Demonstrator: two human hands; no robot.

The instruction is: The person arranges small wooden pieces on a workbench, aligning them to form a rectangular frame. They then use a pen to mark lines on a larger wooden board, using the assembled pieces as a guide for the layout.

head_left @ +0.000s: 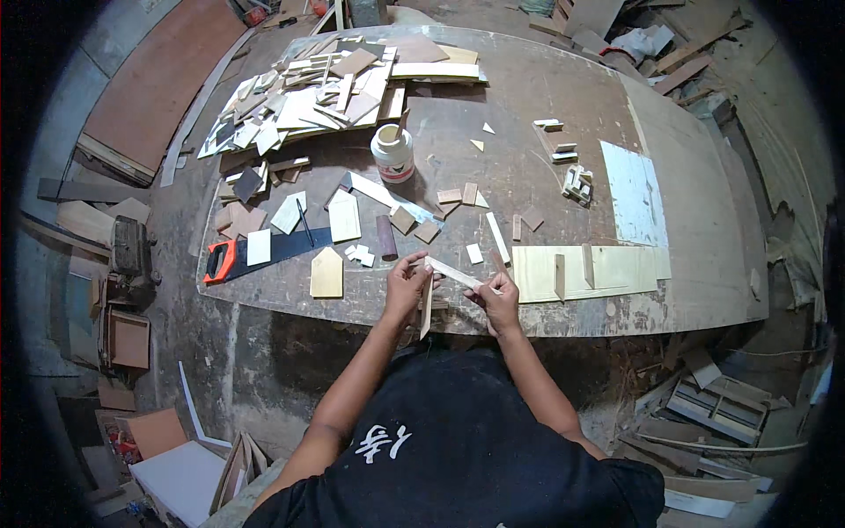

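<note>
My left hand (406, 286) is closed, pinching a thin wood strip (427, 312) that hangs down toward the table's near edge. A second pale wood strip (451, 271) runs from those fingertips across to my right hand (496, 303), which grips its other end. The two strips meet at an angle at my left fingers; whether they are joined I cannot tell. To the right lies a light pine board (616, 266) with two small upright wood pieces on it. Near my left hand are a dark sanding roll (386, 238) and a pointed wood piece (326, 274).
An orange-handled saw (220, 262) lies at the left. A white glue jar (393, 154) with a stick in it stands mid-table, before a heap of wood offcuts (308, 97). Small wood assemblies (577, 184) and a white-painted panel (635, 194) are farther right.
</note>
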